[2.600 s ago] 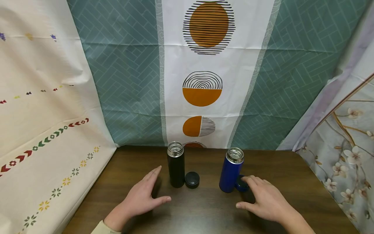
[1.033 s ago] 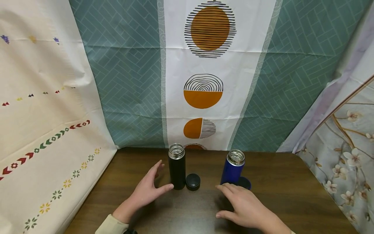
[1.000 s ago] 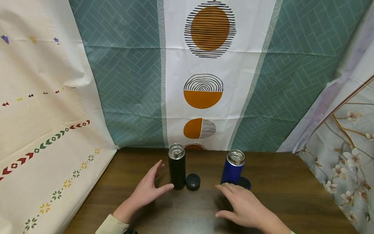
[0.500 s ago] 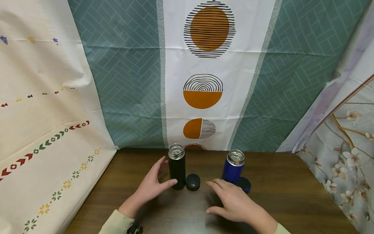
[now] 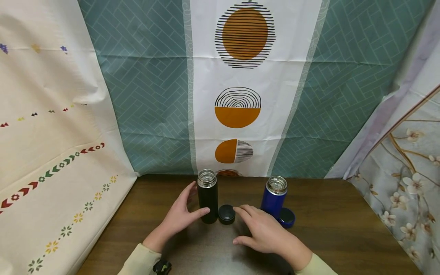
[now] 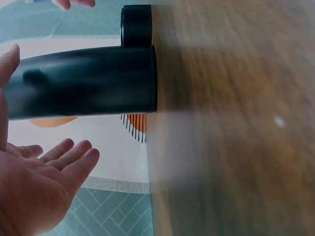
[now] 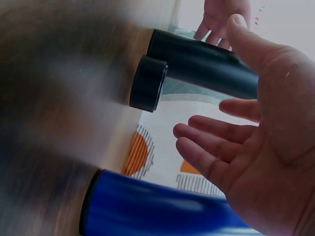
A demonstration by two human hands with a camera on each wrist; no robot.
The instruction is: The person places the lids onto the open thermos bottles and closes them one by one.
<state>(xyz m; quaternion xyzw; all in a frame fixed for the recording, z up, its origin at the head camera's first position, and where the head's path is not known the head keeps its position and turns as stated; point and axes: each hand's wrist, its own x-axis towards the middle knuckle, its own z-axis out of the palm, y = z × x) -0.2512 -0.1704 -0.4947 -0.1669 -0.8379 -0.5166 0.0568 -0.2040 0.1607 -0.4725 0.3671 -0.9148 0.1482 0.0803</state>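
Observation:
An uncapped black thermos bottle (image 5: 207, 200) stands upright on the table, its black cap (image 5: 226, 214) lying close against its right side. My left hand (image 5: 177, 217) is spread around the bottle's left side, thumb in front. In the left wrist view a gap separates the straight fingers (image 6: 74, 164) from the bottle; whether the thumb touches it I cannot tell. My right hand (image 5: 262, 231) hovers just right of the black cap, fingers extended and apart from it in the right wrist view. Behind that hand stands an uncapped blue thermos bottle (image 5: 273, 200), partly hidden.
A blue-rimmed dark cap (image 5: 287, 217) sits on the table at the blue bottle's right. Patterned cloths hang behind the brown wooden table (image 5: 337, 229) and along both sides. A watch-like band (image 5: 162, 266) shows at the left wrist.
My right hand has moved left, from beside the blue cap past the blue bottle to the black cap. My left hand has come in closer around the black bottle. Bottles and caps stay put.

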